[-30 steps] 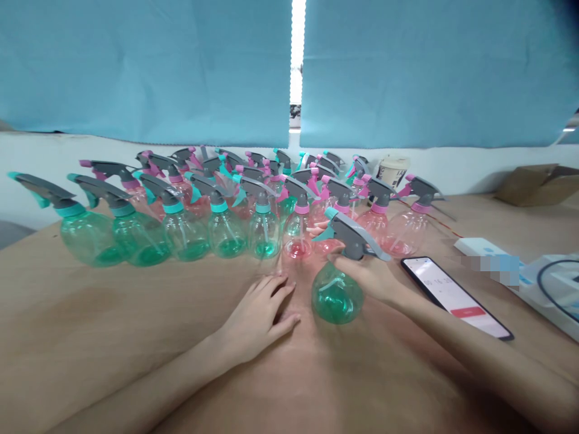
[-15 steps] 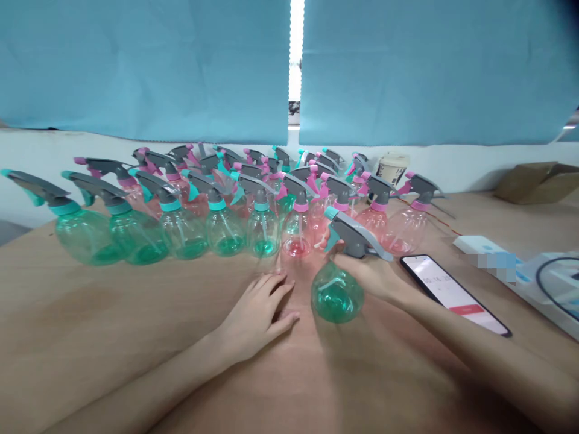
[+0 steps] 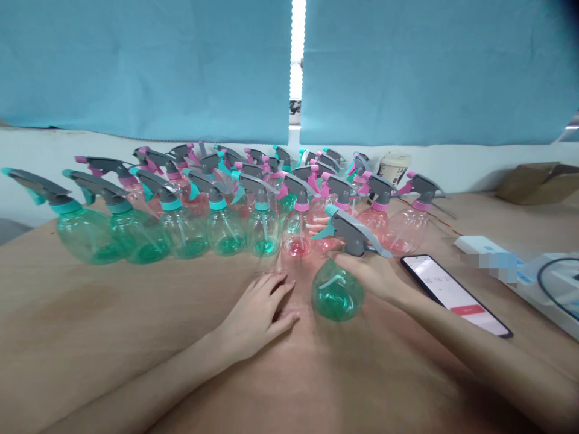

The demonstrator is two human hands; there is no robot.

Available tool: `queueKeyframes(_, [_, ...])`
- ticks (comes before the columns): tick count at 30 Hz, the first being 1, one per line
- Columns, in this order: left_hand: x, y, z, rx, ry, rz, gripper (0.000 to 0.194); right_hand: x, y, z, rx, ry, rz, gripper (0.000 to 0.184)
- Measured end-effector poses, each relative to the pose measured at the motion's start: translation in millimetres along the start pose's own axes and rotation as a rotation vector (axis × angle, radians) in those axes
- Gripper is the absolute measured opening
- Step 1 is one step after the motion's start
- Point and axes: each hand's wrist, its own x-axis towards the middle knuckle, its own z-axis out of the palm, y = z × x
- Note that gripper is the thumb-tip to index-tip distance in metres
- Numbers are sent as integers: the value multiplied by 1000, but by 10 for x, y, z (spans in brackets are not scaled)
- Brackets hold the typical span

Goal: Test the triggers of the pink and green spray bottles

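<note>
Right hand (image 3: 368, 276) on green spray bottle (image 3: 337, 293), phone (image 3: 452, 294) just beside, left hand (image 3: 256, 316) flat

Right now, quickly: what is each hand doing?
Left hand: open, lying on the light wooden tabletop, holding nothing.
Right hand: closed around the neck of a green plastic spray bottle.

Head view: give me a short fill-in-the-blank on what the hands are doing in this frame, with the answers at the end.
The right hand holds a spray bottle with a ____ body.
The left hand lies ____ on the wooden table.
A smartphone lies to the ____ of the right hand.
The upright bottle beyond the hands has a ____ collar.

Missing words: green; palm down; right; pink.
</note>
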Motion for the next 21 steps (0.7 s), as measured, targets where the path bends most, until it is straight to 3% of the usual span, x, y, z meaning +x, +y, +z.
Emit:
queueKeyframes(8, [10,-3,6,1,7,0,49,-2,49,10,-5,0,2,10])
queueKeyframes(13, [12,-20,13,-24,13,1,49,-5,5,12,86,-81,-42,19])
queueKeyframes(18, [-27,34,-45,-217,49,-8,51,-86,-104,119,152,-96,-63,33])
queueKeyframes(21, [-134,91,-81,-358,106,-22,64,-170,-199,294,207,-141,-112,43])
